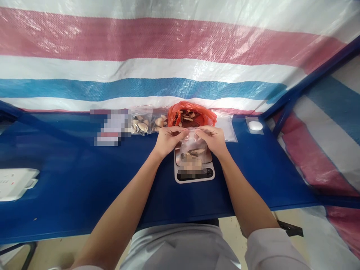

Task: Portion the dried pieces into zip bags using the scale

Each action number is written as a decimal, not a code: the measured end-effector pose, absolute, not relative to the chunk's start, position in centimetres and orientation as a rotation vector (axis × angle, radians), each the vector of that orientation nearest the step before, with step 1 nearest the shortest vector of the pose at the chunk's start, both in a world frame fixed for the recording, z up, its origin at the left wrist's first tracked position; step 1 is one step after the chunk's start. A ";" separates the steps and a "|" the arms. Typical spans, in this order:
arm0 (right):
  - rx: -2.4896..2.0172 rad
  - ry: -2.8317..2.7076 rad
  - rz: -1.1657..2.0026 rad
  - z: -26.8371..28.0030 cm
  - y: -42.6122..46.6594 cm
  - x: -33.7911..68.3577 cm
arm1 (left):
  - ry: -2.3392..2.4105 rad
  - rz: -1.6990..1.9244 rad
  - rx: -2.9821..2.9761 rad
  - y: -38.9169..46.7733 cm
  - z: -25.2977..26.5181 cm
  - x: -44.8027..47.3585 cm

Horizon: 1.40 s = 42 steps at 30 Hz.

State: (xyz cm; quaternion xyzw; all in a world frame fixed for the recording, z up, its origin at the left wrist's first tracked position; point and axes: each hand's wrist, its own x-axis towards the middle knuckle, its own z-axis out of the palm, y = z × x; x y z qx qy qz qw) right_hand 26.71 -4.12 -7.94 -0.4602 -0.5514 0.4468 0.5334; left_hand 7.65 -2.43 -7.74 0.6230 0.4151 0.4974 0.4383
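Note:
Both hands pinch the top edge of a clear plastic bag (193,144) with pale and brown dried slices in it. My left hand (170,138) has its thumb and fingers closed on the left part of the edge. Across from it, my right hand (211,138) is closed on the right part. The bag hangs over a white kitchen scale (194,179) with a shiny plate; whether it touches the plate I cannot tell. Just beyond the hands, an orange-red plastic bag (206,115) stands with its mouth open, showing more dried slices.
Left of the red bag lie two filled clear bags (140,124) (161,122). Flat clear bags (229,129) are to its right, with a white oval object (255,126) farther right. A white device (18,183) sits at the left of the blue table (84,168). Striped sheeting (140,41) hangs behind.

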 end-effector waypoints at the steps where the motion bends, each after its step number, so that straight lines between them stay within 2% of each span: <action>1: -1.088 -1.312 1.061 -8.0 -4.1 26.7 | 1.036 1.242 1.544 -2.4 -7.8 7.7; 42: -1.154 -1.221 1.207 -7.9 -3.7 27.9 | 1.013 1.197 1.311 -2.2 -8.0 7.5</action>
